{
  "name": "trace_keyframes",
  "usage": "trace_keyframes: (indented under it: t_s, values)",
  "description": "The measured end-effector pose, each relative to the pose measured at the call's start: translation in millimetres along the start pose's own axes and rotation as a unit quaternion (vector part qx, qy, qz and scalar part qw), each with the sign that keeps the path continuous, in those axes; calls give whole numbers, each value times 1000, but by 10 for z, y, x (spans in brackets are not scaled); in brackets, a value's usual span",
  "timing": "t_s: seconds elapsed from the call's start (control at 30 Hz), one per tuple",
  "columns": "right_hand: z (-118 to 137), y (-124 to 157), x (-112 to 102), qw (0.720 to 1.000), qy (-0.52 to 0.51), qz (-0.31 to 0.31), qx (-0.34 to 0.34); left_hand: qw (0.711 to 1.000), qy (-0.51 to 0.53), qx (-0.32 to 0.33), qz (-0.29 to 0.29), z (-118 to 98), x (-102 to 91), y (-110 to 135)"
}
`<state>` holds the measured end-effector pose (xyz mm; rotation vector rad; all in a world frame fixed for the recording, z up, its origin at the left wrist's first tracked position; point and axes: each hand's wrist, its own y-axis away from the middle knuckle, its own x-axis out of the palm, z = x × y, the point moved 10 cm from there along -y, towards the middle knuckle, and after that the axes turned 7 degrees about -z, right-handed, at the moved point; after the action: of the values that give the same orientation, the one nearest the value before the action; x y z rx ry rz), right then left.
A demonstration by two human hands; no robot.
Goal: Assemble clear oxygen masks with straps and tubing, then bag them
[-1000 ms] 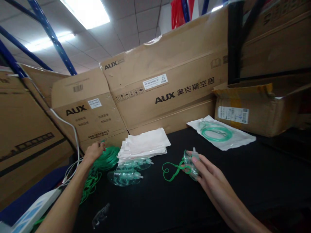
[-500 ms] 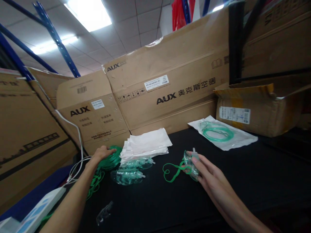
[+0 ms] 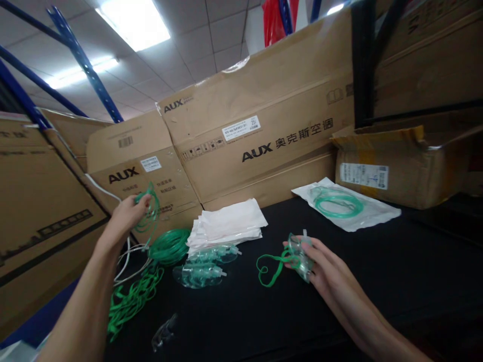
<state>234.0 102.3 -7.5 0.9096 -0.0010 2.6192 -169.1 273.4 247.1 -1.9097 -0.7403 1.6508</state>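
Note:
My left hand (image 3: 130, 213) is raised at the left, its fingers closed on a loose coil of green tubing (image 3: 151, 208). Below it lies a pile of coiled green tubing (image 3: 169, 246). In my right hand (image 3: 320, 256) is a clear green-tinted oxygen mask (image 3: 302, 259), gripped between thumb and fingers. A green elastic strap (image 3: 269, 269) dangles from this mask to the left. Several more masks (image 3: 199, 274) lie on the black table between my hands, in front of a stack of white pouches (image 3: 228, 223).
Green straps (image 3: 134, 301) lie in a heap at the left, beside a white cable (image 3: 126, 256). A small clear plastic piece (image 3: 164, 332) is near the front. At the right are a pouch with coiled tubing (image 3: 347, 206) and an open cardboard box (image 3: 400, 166). Large cartons (image 3: 264, 110) stand behind.
My left hand has lifted a coil of green tubing up and left off the pile. My right hand still holds the mask, almost in the same place.

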Motion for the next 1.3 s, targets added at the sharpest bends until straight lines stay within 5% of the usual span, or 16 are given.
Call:
trace_keyframes:
  t_s: [0.17,0.27,0.37,0.5,0.63,0.77,0.97,1.1,1.3]
  values:
    - [-19,-134,-71,997,-81,-11,-4,998,52,31,-20,-770,-500,171]
    - [19,-218,-201,993,-100,-53,41,995,77,60,-21,-1324,-572,490]
    - [252,-247,-417,984,-120,-115,60,985,118,128,6,-1933,-426,1092]
    - [768,-257,-691,982,-119,-146,-4,948,149,277,43,-2729,-9,2278]
    - [1102,-231,-879,984,-42,-159,-68,928,168,321,88,-3095,514,3189]
    - [1223,-213,-885,982,58,-136,-118,913,214,318,139,-3058,703,3462]
    - [1241,-167,-826,964,229,-42,-126,931,217,263,134,-2431,577,3074]
    - [1119,19,-609,907,401,81,-101,961,121,204,144,-1977,768,2786]
    - [782,75,-249,813,520,210,-154,956,99,202,187,-1925,882,2755]
